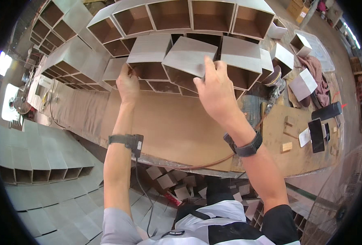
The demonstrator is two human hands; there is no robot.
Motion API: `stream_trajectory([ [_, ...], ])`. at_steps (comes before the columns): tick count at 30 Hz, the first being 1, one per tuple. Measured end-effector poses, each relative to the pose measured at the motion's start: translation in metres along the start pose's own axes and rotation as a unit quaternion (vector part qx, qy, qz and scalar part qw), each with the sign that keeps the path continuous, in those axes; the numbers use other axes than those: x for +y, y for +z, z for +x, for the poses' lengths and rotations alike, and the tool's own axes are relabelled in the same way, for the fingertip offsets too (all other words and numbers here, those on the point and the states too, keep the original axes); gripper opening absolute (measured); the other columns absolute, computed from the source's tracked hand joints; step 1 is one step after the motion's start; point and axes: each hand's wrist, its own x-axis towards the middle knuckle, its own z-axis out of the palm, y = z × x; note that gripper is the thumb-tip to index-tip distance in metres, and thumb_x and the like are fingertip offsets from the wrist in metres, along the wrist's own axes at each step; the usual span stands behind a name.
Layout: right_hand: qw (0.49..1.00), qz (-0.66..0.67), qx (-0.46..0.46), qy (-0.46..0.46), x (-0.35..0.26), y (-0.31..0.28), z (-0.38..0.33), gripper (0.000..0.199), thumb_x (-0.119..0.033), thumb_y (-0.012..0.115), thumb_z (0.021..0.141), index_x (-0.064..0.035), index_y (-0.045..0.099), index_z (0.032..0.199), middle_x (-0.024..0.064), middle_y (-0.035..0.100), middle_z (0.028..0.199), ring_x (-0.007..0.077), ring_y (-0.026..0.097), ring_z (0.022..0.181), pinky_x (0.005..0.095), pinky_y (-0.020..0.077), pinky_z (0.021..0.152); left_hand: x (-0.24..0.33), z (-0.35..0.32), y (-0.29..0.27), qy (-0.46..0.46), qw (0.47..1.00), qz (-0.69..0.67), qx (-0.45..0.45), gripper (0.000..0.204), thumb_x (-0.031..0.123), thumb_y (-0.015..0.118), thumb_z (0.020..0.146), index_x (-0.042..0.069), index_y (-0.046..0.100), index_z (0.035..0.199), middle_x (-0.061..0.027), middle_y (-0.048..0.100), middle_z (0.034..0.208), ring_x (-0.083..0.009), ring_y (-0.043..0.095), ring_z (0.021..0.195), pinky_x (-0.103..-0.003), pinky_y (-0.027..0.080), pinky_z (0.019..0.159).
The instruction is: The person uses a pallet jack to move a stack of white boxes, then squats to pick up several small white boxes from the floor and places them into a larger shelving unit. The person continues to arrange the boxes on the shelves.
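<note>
A grey open-fronted box (189,55) with a brown inside sits tilted in the lower row of a stack of like boxes (170,16) on a brown workbench (172,126). My right hand (215,92) grips the tilted box at its right front edge, fingers over the top. On the left, my left hand (128,83) rests against the lower front edge of the neighbouring box (148,51). Both wrists wear dark bands.
More grey boxes are stacked at left (62,53) and on the floor at lower left (38,159). A sander (275,79), small wood blocks (287,146), a dark cylinder (326,111) and loose boxes (303,83) lie at right. Small offcuts (181,185) lie under the bench.
</note>
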Motion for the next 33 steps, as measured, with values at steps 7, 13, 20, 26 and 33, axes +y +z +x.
stream_trajectory([
  [7, 0.983, -0.032, 0.091, -0.156, 0.027, -0.006, -0.013, 0.013, -0.011, 0.059, 0.085, 0.0010, 0.057, 0.089, 0.0193, 0.060, 0.090, 0.0403, 0.057, 0.078, 0.0447, 0.0464, 0.064, -0.022, 0.013, 0.000, 0.133, 0.990, 0.036, -0.007, 0.024, 0.006, 0.054, 0.084, -0.004, 0.062, 0.104, -0.0223, 0.065, 0.094, -0.0298, 0.059, 0.080, -0.041, 0.047, 0.079],
  [13, 0.951, 0.073, 0.012, -0.300, 0.042, -0.001, -0.040, 0.018, -0.010, 0.046, 0.090, 0.0032, 0.055, 0.081, 0.0205, 0.058, 0.078, 0.0326, 0.056, 0.067, 0.0435, 0.0472, 0.065, -0.030, 0.006, -0.018, 0.015, 0.990, -0.122, -0.071, 0.047, 0.009, 0.058, 0.091, -0.008, 0.044, 0.132, -0.0172, 0.060, 0.121, -0.0226, 0.060, 0.109, -0.029, 0.051, 0.082],
  [20, 0.980, 0.155, -0.114, 0.050, 0.045, -0.055, -0.233, 0.029, -0.007, 0.053, 0.093, 0.0023, 0.055, 0.121, 0.0158, 0.064, 0.113, 0.0214, 0.060, 0.106, 0.0323, 0.0451, 0.092, -0.065, -0.194, -0.101, -0.036, 0.977, -0.127, 0.167, 0.042, 0.008, 0.056, 0.093, -0.013, 0.044, 0.127, -0.0230, 0.060, 0.117, -0.0263, 0.062, 0.105, -0.033, 0.053, 0.089],
  [26, 0.865, 0.060, -0.235, 0.439, 0.104, -0.122, -0.455, 0.035, -0.014, 0.057, 0.094, 0.0025, 0.056, 0.124, 0.0075, 0.066, 0.109, 0.0137, 0.060, 0.102, 0.0285, 0.0477, 0.089, -0.175, -0.373, -0.157, -0.244, 0.901, -0.154, 0.324, 0.029, 0.006, 0.055, 0.093, -0.008, 0.049, 0.118, -0.0167, 0.061, 0.106, -0.0239, 0.063, 0.094, -0.034, 0.054, 0.083],
  [33, 0.848, 0.097, -0.409, 0.322, 0.146, 0.034, -0.465, 0.042, -0.018, 0.060, 0.090, -0.0019, 0.053, 0.129, 0.0196, 0.065, 0.113, 0.0266, 0.064, 0.104, 0.0352, 0.0497, 0.089, -0.297, -0.613, -0.107, -0.510, 0.851, 0.118, 0.037, 0.033, 0.011, 0.059, 0.087, -0.004, 0.056, 0.116, -0.0209, 0.062, 0.113, -0.0340, 0.059, 0.106, -0.039, 0.045, 0.093],
])
